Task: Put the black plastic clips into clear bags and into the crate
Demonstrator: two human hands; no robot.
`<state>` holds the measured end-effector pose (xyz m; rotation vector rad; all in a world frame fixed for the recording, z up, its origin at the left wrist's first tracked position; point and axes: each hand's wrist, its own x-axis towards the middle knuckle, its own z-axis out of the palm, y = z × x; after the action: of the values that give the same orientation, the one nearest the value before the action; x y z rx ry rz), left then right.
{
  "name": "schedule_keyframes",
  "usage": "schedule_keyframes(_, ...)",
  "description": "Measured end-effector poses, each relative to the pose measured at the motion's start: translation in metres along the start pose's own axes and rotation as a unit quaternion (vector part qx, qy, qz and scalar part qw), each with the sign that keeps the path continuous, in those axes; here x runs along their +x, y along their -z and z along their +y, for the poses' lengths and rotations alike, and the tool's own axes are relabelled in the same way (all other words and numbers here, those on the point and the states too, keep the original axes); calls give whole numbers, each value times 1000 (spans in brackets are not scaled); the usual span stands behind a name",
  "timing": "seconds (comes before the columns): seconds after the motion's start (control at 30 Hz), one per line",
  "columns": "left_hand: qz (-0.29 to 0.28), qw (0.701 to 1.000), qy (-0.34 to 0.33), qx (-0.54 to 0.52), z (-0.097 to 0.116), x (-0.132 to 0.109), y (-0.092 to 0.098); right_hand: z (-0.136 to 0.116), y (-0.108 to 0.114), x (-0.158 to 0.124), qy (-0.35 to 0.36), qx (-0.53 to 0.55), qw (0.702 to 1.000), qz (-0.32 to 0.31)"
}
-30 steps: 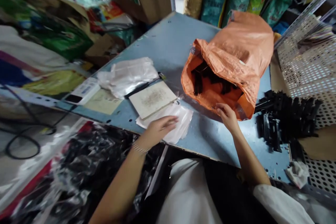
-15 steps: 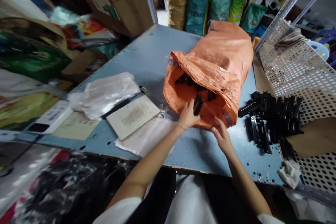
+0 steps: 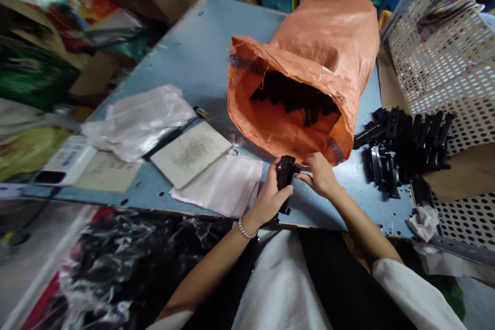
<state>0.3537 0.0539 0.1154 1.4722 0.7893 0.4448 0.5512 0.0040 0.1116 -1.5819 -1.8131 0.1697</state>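
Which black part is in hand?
The black part in the left hand, just outside the mouth of the orange sack; the others lie in the pile on the table or inside the sack.

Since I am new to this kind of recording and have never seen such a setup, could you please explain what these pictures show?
Of course. There is no machine: a person works bare-handed, and every picture comes from one camera worn on the head, looking forward and down.

The left hand has a black part in its grip. The right hand is close beside it, near the lip of the orange sack; whether it touches either is hard to tell.

The sack lies on a blue table, mouth toward the person, with dark pieces inside. To its right is a pile of black parts; to its left are clear plastic and a pale flat slab.
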Motion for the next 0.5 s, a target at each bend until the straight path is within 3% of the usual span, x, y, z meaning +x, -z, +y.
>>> schedule_keyframes(0.1, 7, 998, -27, 51, 5, -6, -4, 0, 11, 3, 25, -22, 996, -82)
schedule_keyframes(0.2, 26, 990, -55, 124, 8, -8, -10, -12, 9, 5, -103, 143, 980, -91)
schedule_keyframes(0.3, 59, 979, -84, 177, 10, -2, -12, -21, -1, 2, -235, 306, 914, -122)
schedule_keyframes(0.37, 59, 983, -73, 158, 10, 4, -7, -22, -4, -2, -254, 337, 893, -158)
schedule_keyframes(0.4, 61, 986, -62, 142, 9, 7, -3, -21, -3, -4, -249, 320, 900, -161)
schedule_keyframes(0.5, 68, 991, -43, 110, 11, 12, 5, -19, 7, -7, -162, 117, 974, -111)
